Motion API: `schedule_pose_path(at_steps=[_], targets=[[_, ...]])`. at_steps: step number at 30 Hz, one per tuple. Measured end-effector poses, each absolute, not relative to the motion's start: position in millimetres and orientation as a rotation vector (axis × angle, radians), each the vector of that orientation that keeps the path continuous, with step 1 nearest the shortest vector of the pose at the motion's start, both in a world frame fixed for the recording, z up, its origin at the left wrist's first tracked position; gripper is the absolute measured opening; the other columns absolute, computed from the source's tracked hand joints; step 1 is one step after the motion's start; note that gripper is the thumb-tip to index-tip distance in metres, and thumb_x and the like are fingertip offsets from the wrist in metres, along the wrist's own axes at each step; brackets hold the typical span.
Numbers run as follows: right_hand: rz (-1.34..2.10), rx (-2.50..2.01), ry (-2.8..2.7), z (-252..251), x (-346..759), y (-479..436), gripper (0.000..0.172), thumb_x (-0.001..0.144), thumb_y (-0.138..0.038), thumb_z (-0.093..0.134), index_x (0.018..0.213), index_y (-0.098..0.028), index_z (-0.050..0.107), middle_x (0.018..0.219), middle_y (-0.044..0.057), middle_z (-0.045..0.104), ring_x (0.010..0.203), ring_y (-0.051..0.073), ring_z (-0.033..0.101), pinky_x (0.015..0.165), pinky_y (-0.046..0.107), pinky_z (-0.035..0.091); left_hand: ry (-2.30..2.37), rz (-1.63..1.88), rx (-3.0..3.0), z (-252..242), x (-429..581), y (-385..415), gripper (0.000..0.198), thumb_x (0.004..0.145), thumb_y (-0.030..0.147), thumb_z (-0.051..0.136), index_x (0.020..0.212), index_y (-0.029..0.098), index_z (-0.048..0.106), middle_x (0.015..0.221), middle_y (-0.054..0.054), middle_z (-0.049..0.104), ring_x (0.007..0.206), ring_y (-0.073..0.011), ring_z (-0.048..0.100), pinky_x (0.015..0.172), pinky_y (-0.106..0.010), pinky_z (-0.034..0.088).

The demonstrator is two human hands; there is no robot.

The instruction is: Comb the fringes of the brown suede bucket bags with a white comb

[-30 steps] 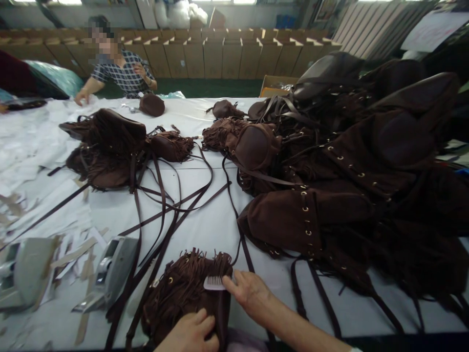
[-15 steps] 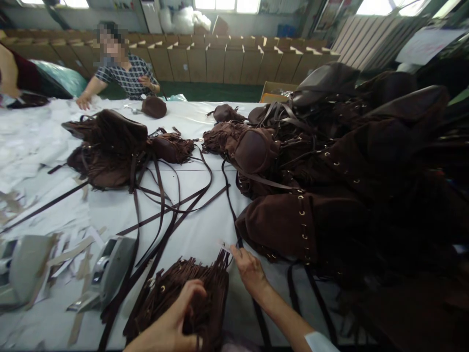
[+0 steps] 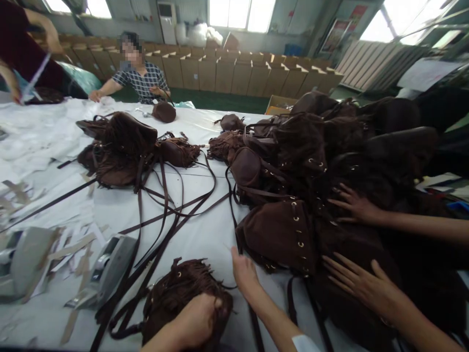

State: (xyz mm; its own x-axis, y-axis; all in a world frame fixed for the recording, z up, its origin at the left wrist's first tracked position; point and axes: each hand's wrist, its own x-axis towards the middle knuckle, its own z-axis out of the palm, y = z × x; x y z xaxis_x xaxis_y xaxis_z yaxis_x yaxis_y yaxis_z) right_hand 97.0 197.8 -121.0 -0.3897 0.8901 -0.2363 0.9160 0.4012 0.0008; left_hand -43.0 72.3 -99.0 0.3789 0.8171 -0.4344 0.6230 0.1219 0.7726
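Observation:
A dark brown fringed bag [image 3: 176, 293] with metal eyelets lies at the near edge of the table. My left hand [image 3: 200, 318] is closed on its right part, the fingers curled into the brown material. Just right of the bag, my right hand [image 3: 245, 274] is closed in a pinch. A thin pale tag [image 3: 227, 247], blurred, sticks out from its fingertips. A thin dark cord runs from the bag towards this hand. Beyond it lies a brown drawstring bag [image 3: 274, 234] with a row of eyelets.
Another person's hands [image 3: 366, 283] press on the bag heap [image 3: 351, 142] at right. More fringed bags [image 3: 117, 151] with long straps lie ahead. Grey tape dispensers [image 3: 113, 269] and paper strips are at left. Across the table [image 3: 198, 239] are a person in a checked shirt [image 3: 146, 80] and cartons [image 3: 242, 76].
My left hand has gone from loosely spread to closed on the fringed bag, which has turned and bunched up. Another person's hands have come in from the right onto the heap.

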Motion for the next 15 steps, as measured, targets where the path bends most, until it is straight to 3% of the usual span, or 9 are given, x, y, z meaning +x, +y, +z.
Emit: schedule_pose_path(at_steps=[3,5,7,8,11,15], targets=[[-0.246,1.715,2.353,-119.0,100.3,220.1,0.025,0.092,-0.004,0.038,0.109,-0.012,0.055,0.073,0.012,0.068,0.07,0.021,0.07,0.058,0.025,0.048,1.191,-0.076,1.655,-87.3,-42.7,49.7,0.025,0.065,0.003,0.049,0.073,0.019,0.067,0.076,-0.005,0.072,0.073,-0.0231,0.068,0.066,-0.029,0.05],[-0.318,1.706,2.375,-111.6,107.5,229.4,0.026,0.095,-0.009,0.033,0.107,-0.015,0.055,0.075,0.01,0.068,0.073,0.021,0.07,0.061,0.026,0.047,1.2,0.028,1.621,-78.1,-58.1,43.5,0.048,0.066,0.003,0.049,0.104,0.022,0.068,0.105,-0.006,0.072,0.098,-0.0238,0.067,0.084,-0.032,0.051],[-0.402,1.668,2.422,-100.5,117.6,228.2,0.025,0.098,-0.012,0.031,0.105,-0.017,0.055,0.079,0.007,0.069,0.075,0.017,0.069,0.064,0.023,0.047,1.306,0.299,1.575,-71.3,-88.2,42.9,0.07,0.071,0.007,0.05,0.138,0.027,0.044,0.139,-0.007,0.054,0.126,-0.0218,0.05,0.107,-0.038,0.039],[-0.436,1.653,2.436,-94.4,123.0,223.1,0.025,0.098,-0.013,0.03,0.103,-0.018,0.055,0.082,0.006,0.069,0.077,0.016,0.069,0.065,0.022,0.046,1.424,0.43,1.535,-70.4,-106.5,43.6,0.071,0.076,0.012,0.05,0.144,0.027,0.034,0.146,-0.007,0.045,0.133,-0.0215,0.043,0.112,-0.04,0.031],[-0.497,1.671,2.447,-80.0,136.2,193.2,0.027,0.098,-0.014,0.03,0.107,-0.017,0.054,0.084,0.006,0.069,0.077,0.015,0.068,0.063,0.021,0.046,2.021,0.678,1.269,-82.7,-153.3,44.1,0.071,0.084,0.039,0.052,0.147,0.018,0.025,0.147,-0.017,0.039,0.137,-0.0281,0.036,0.114,-0.047,0.025],[-0.483,1.576,2.527,-78.2,137.6,138.9,0.034,0.096,-0.011,0.034,0.127,-0.018,0.047,0.089,0.006,0.071,0.073,0.017,0.069,0.059,0.023,0.046,2.137,0.538,0.715,-120.0,-159.1,28.4,0.109,0.074,0.059,0.059,0.147,0.0,0.004,0.143,-0.031,0.035,0.138,-0.0373,0.032,0.111,-0.049,0.029]])
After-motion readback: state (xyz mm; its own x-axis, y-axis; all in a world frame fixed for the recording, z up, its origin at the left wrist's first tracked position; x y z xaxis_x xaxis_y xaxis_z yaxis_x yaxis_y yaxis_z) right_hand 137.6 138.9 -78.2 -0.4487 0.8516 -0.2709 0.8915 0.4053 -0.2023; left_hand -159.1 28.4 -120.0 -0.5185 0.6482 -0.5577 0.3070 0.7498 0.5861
